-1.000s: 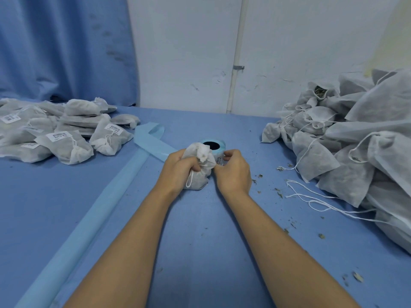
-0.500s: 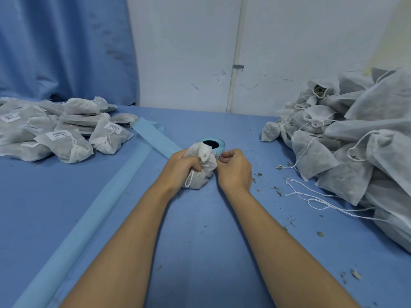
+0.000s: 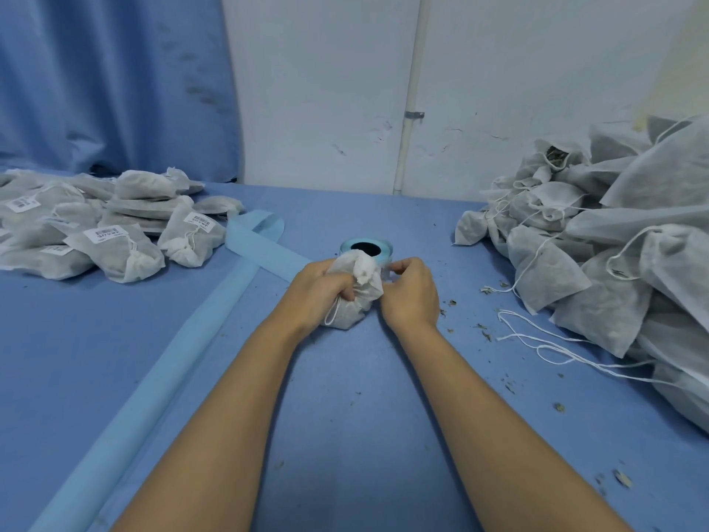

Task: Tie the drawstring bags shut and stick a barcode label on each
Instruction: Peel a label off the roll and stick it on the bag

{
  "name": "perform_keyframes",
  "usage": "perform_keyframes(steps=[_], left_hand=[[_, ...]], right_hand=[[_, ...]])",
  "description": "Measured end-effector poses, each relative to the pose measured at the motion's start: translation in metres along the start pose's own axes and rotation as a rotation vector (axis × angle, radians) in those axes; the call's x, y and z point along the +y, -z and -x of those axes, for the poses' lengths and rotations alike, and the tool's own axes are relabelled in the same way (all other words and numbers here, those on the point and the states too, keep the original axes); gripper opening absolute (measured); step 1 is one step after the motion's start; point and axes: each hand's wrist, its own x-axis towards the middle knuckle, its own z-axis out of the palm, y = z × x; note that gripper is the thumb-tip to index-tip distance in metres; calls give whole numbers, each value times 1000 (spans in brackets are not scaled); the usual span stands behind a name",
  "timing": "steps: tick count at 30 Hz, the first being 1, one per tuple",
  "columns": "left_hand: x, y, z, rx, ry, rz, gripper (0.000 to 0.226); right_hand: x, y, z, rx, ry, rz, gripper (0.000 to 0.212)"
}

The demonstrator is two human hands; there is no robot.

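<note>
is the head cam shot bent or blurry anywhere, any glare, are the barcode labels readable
Head view: wide-angle bending tilts the white wall pipe and bows the edge of the blue curtain; light is soft and even, no glare; the white drawstring bag at centre is sharp; white barcode labels on the left pile show bars, but their print is too small to read.

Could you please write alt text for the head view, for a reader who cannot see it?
A person's left hand grips a drawstring bag on a blue table, the right hand curled beside a pale blue roll. Labelled bags lie left, an unlabelled pile right.
</note>
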Motion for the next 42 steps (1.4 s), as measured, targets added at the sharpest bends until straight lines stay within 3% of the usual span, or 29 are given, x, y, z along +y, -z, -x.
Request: perform_keyframes(steps=[4, 9, 16, 25, 31, 35, 42], left_hand=[[11, 0, -2, -100, 36, -203, 16], [14, -1, 0, -137, 54, -171, 15], [10, 4, 4, -65, 107, 63, 12], [7, 4, 4, -4, 106, 73, 13], [7, 6, 5, 16, 108, 90, 12], [7, 6, 5, 52, 110, 90, 16], [-3, 13, -5, 272, 72, 64, 34]], right_hand=[[6, 6, 0, -66, 39, -52, 51], [11, 15, 1, -119, 46, -263, 45], [16, 19, 1, -51, 104, -300, 17], [14, 18, 4, 119, 81, -337, 14], [11, 17, 8, 69, 110, -353, 20], [9, 16, 12, 31, 199, -272, 9], [6, 20, 14, -36, 177, -434, 16]])
